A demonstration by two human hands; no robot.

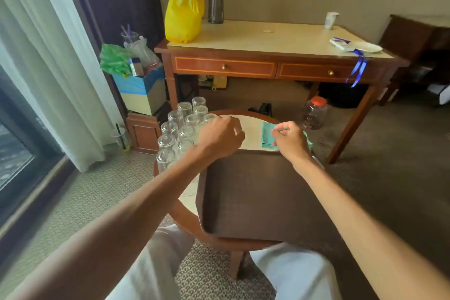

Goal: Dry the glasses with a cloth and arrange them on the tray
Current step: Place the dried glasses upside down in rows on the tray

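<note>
Head view: clear inverted glasses [187,132], rectangular brown tray [255,197], teal cloth [267,134]

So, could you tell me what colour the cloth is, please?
The cloth is teal green, clearest in the head view.

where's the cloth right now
In the head view, the green cloth lies on the round table, right of centre, just beyond the dark tray, with the right hand pinching it.
</note>
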